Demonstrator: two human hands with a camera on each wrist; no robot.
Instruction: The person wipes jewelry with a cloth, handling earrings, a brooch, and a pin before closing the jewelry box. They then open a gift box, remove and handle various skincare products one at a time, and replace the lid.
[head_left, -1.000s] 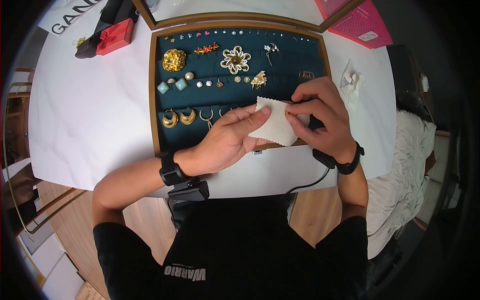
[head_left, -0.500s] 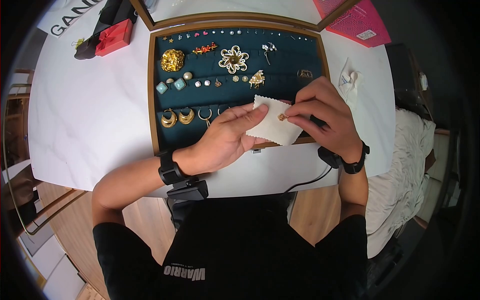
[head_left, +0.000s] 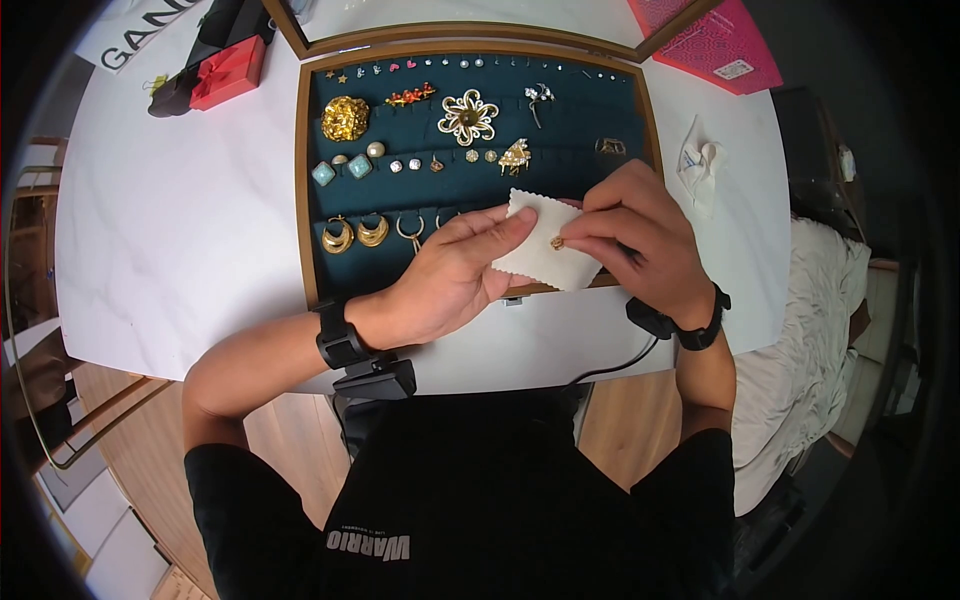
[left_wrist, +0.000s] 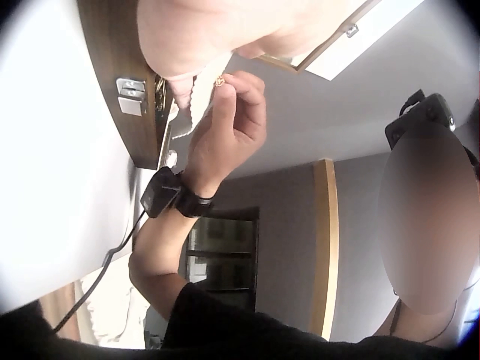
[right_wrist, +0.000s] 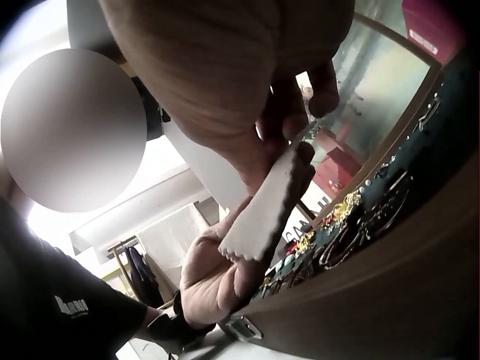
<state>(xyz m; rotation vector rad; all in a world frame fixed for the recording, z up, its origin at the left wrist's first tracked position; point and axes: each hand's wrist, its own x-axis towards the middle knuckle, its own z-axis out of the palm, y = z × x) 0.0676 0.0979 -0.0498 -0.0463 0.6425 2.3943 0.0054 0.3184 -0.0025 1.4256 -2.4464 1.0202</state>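
The left hand [head_left: 455, 265] holds a white scallop-edged cloth [head_left: 530, 262], thumb on top and fingers beneath it. Thumb and fingertips of the right hand [head_left: 650, 245] pinch a small gold piece of jewelry [head_left: 557, 243] over the cloth. In the left wrist view the same gold piece [left_wrist: 220, 81] shows at the right hand's [left_wrist: 229, 131] fingertips. The right wrist view has the cloth [right_wrist: 262, 206] edge-on between both hands; the gold piece is hidden there. Both hands are above the front part of a wooden jewelry case [head_left: 306, 190] lined in dark green.
Rows of earrings and brooches, among them a white flower brooch [head_left: 467, 118], fill the case, whose framed lid [head_left: 470, 42] stands raised behind. A red box [head_left: 228, 75] lies back left, a pink bag [head_left: 735, 50] back right, a crumpled white cloth [head_left: 703, 165] on the right.
The right hand has shifted slightly over the cloth, and the gold piece now sits further left and lower on it. The left hand and cloth have moved a little left since the earliest frame.
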